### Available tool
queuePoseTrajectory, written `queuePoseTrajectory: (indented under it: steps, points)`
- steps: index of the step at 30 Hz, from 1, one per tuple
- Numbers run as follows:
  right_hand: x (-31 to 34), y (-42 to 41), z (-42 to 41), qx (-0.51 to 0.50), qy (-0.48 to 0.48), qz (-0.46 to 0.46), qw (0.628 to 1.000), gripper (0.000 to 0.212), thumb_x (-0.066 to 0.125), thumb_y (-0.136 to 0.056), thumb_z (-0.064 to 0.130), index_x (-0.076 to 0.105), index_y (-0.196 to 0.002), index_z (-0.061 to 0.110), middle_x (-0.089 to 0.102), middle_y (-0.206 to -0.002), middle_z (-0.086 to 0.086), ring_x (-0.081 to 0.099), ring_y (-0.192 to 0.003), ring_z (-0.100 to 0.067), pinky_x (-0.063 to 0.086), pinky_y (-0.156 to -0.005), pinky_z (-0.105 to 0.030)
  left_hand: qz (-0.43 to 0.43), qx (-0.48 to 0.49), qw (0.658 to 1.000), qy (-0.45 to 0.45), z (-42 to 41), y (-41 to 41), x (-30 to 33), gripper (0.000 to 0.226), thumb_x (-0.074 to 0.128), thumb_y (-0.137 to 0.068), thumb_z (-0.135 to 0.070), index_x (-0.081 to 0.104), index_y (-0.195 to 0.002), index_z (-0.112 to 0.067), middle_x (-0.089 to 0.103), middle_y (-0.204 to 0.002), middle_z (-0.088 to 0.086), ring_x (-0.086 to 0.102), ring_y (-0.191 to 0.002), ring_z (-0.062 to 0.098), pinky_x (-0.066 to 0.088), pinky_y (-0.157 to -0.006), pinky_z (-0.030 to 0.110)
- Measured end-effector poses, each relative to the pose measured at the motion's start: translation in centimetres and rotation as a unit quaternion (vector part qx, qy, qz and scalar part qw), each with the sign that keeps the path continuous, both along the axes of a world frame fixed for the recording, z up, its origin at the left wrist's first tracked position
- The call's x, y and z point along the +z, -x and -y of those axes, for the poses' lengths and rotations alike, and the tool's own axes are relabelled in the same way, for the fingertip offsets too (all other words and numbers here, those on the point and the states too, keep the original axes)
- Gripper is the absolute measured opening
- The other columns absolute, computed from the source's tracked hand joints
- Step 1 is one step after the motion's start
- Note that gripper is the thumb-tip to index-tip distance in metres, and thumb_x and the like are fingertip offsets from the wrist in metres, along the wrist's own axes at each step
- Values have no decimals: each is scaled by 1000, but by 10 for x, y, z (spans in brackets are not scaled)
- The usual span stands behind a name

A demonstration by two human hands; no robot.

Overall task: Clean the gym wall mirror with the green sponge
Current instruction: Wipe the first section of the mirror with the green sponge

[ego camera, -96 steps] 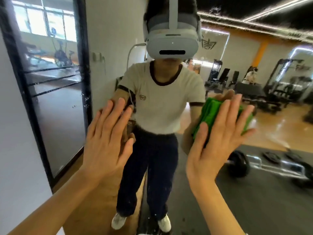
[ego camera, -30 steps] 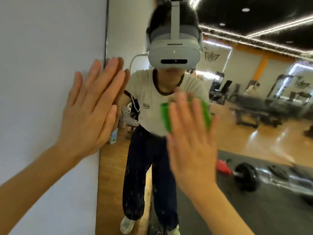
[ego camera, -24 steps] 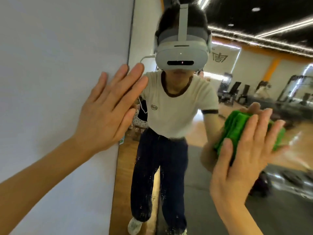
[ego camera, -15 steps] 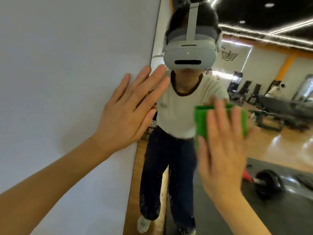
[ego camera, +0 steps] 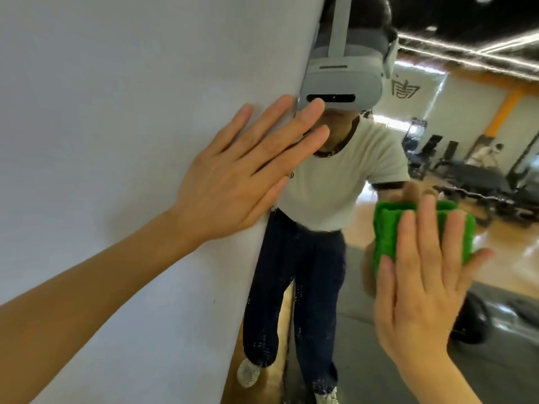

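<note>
The left hand (ego camera: 233, 182) lies flat with straight, slightly spread fingers, its palm on the smooth matte white wall (ego camera: 102, 112) and its fingertips reaching over the wall's edge onto the mirror (ego camera: 364, 330); it grasps nothing. The right hand (ego camera: 423, 290) is also flattened out, fingers straight and fanned upward, pressing the green sponge (ego camera: 388, 237) against the glass rather than curling round it. The sponge is a thick, roughly rectangular block with rounded corners and a nubby, bristly bright-green surface; it sits between the palm and the mirror, to the right of the wall's edge, with its upper and left parts showing past the fingers. The mirror's surface is glossy and carries fine pale specks, plainest over the dark trousers in the reflection. That reflection shows a person in a pale short-sleeved shirt with dark trim and a smooth grey-white headset (ego camera: 341, 83) with a dark slot across its front. Farther back in the glass lie a shiny wooden floor (ego camera: 495, 243), a dark mat with a round black weight plate (ego camera: 472, 325), blurred gym machines and long ceiling light strips.
</note>
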State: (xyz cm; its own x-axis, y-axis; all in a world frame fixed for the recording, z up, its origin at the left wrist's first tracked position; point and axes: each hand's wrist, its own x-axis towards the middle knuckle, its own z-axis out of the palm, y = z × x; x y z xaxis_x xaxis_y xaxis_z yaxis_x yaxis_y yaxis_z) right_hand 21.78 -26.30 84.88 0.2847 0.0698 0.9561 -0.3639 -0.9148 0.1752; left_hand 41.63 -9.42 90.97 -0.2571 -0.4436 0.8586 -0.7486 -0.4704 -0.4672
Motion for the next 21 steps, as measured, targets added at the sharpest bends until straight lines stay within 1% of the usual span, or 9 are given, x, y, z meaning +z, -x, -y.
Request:
queuePoseTrajectory:
  steps: [1, 3, 5, 7, 10, 12, 18, 19, 21]
  points:
    - [-2, -5, -7, 1, -27, 19, 999, 65, 39, -103, 13, 7, -159, 11, -8, -168, 7, -9, -155, -18, -14, -123, -43, 1, 1, 1000, 3, 0, -1, 0, 59, 30, -104, -20, 13, -160, -12, 20, -167, 6, 3, -153, 19, 0, -126, 39]
    - [-6, -31, -33, -1, -24, -6, 1000, 71, 41, -100, 14, 3, -160, 11, -13, -168, 4, -12, -154, -18, -15, -123, -45, -2, -3, 1000, 5, -1, 0, 1, 56, 30, -104, -20, 22, -159, -11, 28, -162, 9, 10, -153, 20, 2, -126, 39]
    - [-17, -54, -55, 9, 58, -66, 996, 75, 43, -99, 15, 1, -161, 11, -14, -168, -1, -11, -155, -20, -13, -123, -47, -2, -10, 1000, 15, 0, 1, 3, 53, 25, -106, -23, 26, -157, -11, 34, -160, 12, 12, -150, 18, 3, -126, 39]
    - [-28, -58, -55, 7, 104, -101, 989, 76, 44, -98, 17, 3, -161, 11, -12, -168, -2, -9, -155, -19, -11, -124, -46, -1, -11, 1000, 19, 0, 3, 3, 52, 21, -106, -25, 29, -156, -10, 39, -158, 14, 15, -150, 19, 5, -125, 38]
    - [-53, -36, -35, 2, 77, -98, 992, 78, 49, -95, 16, 7, -161, 12, -3, -169, -1, -2, -156, -20, -10, -124, -46, -3, -7, 1000, 13, -1, 3, 3, 52, 24, -105, -23, 28, -155, -11, 41, -158, 14, 26, -149, 30, 7, -124, 39]
    - [-65, -28, -35, -7, 59, -94, 994, 80, 51, -93, 15, 8, -161, 12, -1, -170, -2, -1, -156, -21, -10, -124, -47, -4, -2, 1000, 10, -1, 4, 3, 52, 26, -104, -22, 27, -156, -11, 41, -158, 13, 29, -147, 32, 8, -124, 40]
    - [-42, -68, -64, 2, 54, -45, 998, 71, 42, -102, 15, 3, -161, 11, -11, -168, -2, -9, -155, -19, -13, -123, -47, 7, 7, 1000, 13, -1, 4, 5, 53, 20, -106, -25, 31, -155, -9, 42, -157, 16, 34, -145, 35, 16, -123, 43]
    - [-53, -68, -64, 1, 56, -56, 997, 69, 40, -103, 16, 2, -161, 10, -12, -168, -3, -10, -155, -20, -13, -123, -47, 8, 9, 1000, 12, -1, 4, 5, 53, 20, -106, -25, 32, -155, -9, 42, -157, 17, 35, -145, 35, 17, -123, 43]
    - [-95, -57, -57, -2, 80, -128, 989, 74, 40, -100, 17, 1, -161, 10, -11, -168, -4, -9, -155, -21, -7, -124, -44, 17, 10, 1000, 17, -1, 3, 5, 53, 21, -107, -24, 36, -154, -7, 44, -155, 18, 36, -144, 36, 18, -123, 43]
